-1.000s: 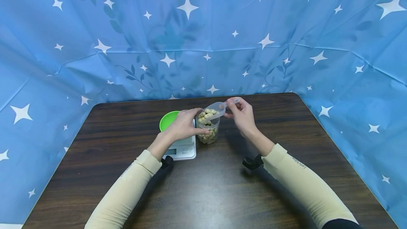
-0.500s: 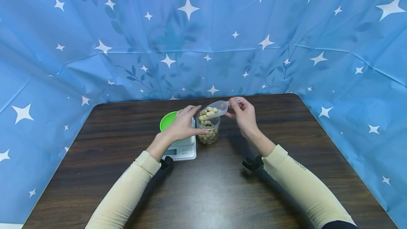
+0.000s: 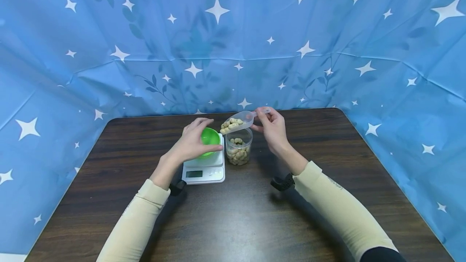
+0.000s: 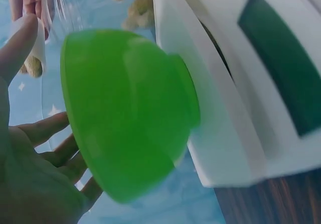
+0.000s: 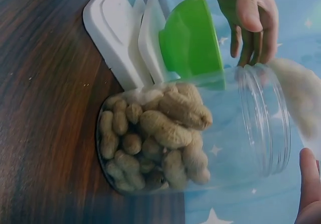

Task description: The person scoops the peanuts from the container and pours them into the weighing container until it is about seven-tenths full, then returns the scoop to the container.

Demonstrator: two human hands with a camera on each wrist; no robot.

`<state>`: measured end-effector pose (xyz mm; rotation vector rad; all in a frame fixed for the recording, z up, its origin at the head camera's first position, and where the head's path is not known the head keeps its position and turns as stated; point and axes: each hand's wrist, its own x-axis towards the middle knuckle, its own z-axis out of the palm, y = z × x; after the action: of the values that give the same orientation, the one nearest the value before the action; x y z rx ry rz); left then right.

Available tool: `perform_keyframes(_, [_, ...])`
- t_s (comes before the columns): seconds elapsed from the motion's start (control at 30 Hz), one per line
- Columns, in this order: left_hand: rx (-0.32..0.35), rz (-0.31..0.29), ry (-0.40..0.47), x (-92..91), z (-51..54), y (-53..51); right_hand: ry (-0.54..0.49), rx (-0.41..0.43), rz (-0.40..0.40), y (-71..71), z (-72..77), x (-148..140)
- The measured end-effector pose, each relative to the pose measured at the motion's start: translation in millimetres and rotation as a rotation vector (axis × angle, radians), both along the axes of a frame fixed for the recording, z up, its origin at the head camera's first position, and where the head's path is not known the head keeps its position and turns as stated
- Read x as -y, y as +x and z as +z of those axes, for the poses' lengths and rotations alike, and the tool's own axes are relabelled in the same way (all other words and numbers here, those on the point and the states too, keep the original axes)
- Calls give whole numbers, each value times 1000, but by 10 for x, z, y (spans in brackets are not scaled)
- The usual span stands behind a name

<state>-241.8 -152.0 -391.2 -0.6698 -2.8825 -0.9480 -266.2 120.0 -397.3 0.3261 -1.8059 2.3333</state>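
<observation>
My right hand (image 3: 274, 130) pinches the handle of a clear plastic scoop (image 3: 248, 118) between thumb and fingers. Unshelled peanuts (image 3: 231, 124) fill the scoop, which is tilted down to the left above the jar's mouth. The clear jar (image 3: 243, 140), partly full of peanuts, stands upright under it. A green bowl (image 3: 212, 136) sits on the white kitchen scale (image 3: 214, 174), just left of the jar. Over the bowl's rim, my left hand (image 3: 189, 140) is held with fingers and thumb spread apart. In the right wrist view that hand (image 5: 251, 18) appears clear of the bowl.
A dark wood-grain table (image 3: 233, 221) carries everything, its far edge close behind the scoop. Beyond that edge hangs a blue cloth (image 3: 233, 80) with white stars. The scale's display (image 3: 194, 174) faces the front.
My left hand has let go of the jar's side and moved left over the bowl. Carrying peanuts, the scoop has risen out of the jar and shifted left with my right hand.
</observation>
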Motion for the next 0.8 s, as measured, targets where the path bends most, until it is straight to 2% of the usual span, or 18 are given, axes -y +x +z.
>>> perform_keyframes(0.2, [17, 41, -16, 169, -19, 49, -10, 16, -4, -15, 29, 80])
perform_keyframes(0.4, [84, 76, -43, 314, -20, 105, 3, 8, -5, -39, 42, 153])
perform_keyframes(0.53, [134, 81, -63, 388, -46, 121, 23, 8, -5, -53, 45, 206])
perform_keyframes(0.8, [185, 91, -68, 447, -108, 130, 48, 18, 11, -49, 29, 301])
